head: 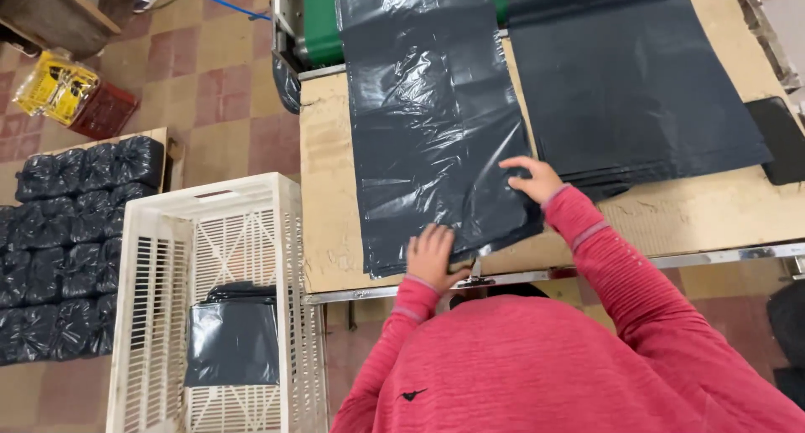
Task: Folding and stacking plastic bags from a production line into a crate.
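A stack of shiny dark grey plastic bags (432,140) lies lengthwise on a cardboard-covered table (327,173). My left hand (434,255) presses flat on the stack's near edge, fingers spread. My right hand (532,178) rests on the stack's right side near its lower corner, fingers curled on the plastic. Both arms wear red sleeves.
A second, flatter stack of dark sheets (629,89) lies to the right on the table. A white plastic crate (214,307) stands at the left with a folded bag bundle (232,337) inside. Rolled dark bundles (63,240) fill a surface far left. A red crate (101,110) sits on the floor.
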